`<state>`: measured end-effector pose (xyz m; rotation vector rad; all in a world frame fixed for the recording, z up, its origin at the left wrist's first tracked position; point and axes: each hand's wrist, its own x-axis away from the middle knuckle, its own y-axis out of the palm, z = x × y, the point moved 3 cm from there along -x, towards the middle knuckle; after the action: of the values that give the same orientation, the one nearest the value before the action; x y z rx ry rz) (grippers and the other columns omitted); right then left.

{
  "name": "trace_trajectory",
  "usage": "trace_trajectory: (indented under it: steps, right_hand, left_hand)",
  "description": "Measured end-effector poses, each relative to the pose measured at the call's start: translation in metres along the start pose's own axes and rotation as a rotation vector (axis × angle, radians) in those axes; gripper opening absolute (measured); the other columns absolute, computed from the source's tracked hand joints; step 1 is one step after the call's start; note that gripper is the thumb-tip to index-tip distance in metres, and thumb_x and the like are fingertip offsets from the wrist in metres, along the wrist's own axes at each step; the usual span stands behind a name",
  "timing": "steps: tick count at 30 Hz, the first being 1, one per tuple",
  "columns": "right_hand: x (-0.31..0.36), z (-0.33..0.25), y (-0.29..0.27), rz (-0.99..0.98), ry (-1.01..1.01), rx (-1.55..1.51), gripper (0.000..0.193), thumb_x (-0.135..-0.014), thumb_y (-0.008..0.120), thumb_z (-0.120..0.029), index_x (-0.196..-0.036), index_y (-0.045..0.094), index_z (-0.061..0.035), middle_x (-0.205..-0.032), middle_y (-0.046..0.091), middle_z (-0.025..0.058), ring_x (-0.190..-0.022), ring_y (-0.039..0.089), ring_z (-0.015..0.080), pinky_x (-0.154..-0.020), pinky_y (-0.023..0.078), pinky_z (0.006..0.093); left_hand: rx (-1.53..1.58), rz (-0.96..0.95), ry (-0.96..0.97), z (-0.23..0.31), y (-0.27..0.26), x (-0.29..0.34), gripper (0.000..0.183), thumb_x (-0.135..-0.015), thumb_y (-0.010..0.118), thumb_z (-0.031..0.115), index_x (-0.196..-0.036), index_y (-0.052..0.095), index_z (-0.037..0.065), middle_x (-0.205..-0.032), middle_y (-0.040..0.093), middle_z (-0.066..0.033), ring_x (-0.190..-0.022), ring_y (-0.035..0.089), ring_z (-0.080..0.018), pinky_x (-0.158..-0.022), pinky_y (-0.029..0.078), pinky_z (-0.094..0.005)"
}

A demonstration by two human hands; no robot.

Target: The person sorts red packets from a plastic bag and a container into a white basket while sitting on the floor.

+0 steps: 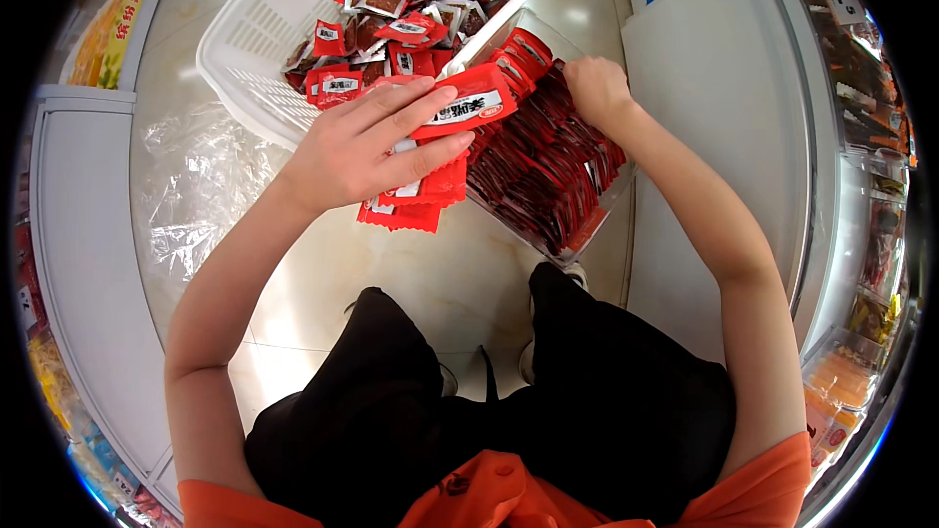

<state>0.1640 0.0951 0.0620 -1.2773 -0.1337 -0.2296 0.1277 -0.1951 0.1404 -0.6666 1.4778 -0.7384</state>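
Note:
Several small red snack packets (430,186) are fanned out in my left hand (357,152), which is closed around them with the thumb hidden below. This hand is over the near edge of a white plastic basket (240,54) heaped with loose red and silver packets (381,2). To its right stands a clear plastic box (616,194), filled with red packets (538,171) packed on edge in rows. My right hand (599,90) is curled at the box's far right side, against the packets. Its fingertips are hidden, so I cannot see what they grip.
Crumpled clear plastic wrap (201,186) lies on the tiled floor left of the basket. White shelf units flank me, a left cabinet (88,225) and a right panel (719,137). Packaged goods (871,274) line the right shelves. My knees (377,332) are close below the box.

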Motion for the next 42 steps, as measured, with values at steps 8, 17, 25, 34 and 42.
trace_trajectory:
  steps: [8,17,25,34,42]
  right_hand:
    - [-0.007,0.001,0.008,-0.059,0.016,0.109,0.012,-0.079,0.059,-0.009,-0.086,0.069,-0.0109,-0.086,0.070,0.0086,-0.081,0.069,0.0249,-0.067,0.055,0.0344]
    - [-0.016,0.002,-0.008,-0.096,0.042,0.170,0.012,-0.079,0.061,-0.011,-0.087,0.070,-0.0128,-0.087,0.070,0.0065,-0.082,0.069,0.0248,-0.066,0.055,0.0355]
    - [0.019,-0.021,-0.117,-0.249,0.014,-1.268,0.031,-0.084,0.067,-0.034,-0.089,0.065,-0.0030,-0.072,0.062,0.0027,-0.057,0.058,0.0102,-0.053,0.047,0.0244]
    - [0.026,-0.048,-0.117,-0.463,-0.609,-1.309,0.045,-0.075,0.068,-0.004,-0.118,0.056,-0.0051,-0.084,0.058,0.0008,-0.072,0.055,0.0074,-0.059,0.047,0.0232]
    - [0.038,0.000,-0.028,-0.554,-0.239,-0.936,0.028,-0.079,0.058,-0.011,-0.105,0.058,-0.0006,-0.079,0.064,0.0095,-0.073,0.061,0.0218,-0.063,0.048,0.0347]
  left_hand:
    - [0.000,0.029,0.032,0.001,-0.001,-0.001,0.035,-0.071,0.068,0.010,-0.105,0.065,0.015,-0.115,0.062,-0.0159,-0.101,0.063,-0.0314,-0.076,0.058,-0.0367]
    - [-0.021,0.043,0.036,0.001,0.001,0.002,0.034,-0.071,0.070,0.012,-0.104,0.065,0.017,-0.116,0.062,-0.0140,-0.104,0.062,-0.0300,-0.079,0.058,-0.0387]
    - [-0.018,-0.002,0.037,0.005,-0.002,0.003,0.033,-0.071,0.071,0.016,-0.103,0.066,0.021,-0.120,0.061,-0.0114,-0.108,0.060,-0.0299,-0.085,0.054,-0.0418]
    - [-0.021,-0.033,0.046,0.007,0.003,0.001,0.031,-0.072,0.070,0.018,-0.103,0.067,0.024,-0.122,0.059,-0.0099,-0.107,0.061,-0.0270,-0.083,0.055,-0.0389]
    - [0.075,-0.034,-0.183,-0.007,0.008,0.005,0.036,-0.075,0.062,0.009,-0.111,0.064,0.014,-0.111,0.061,-0.0106,-0.098,0.064,-0.0274,-0.072,0.056,-0.0322]
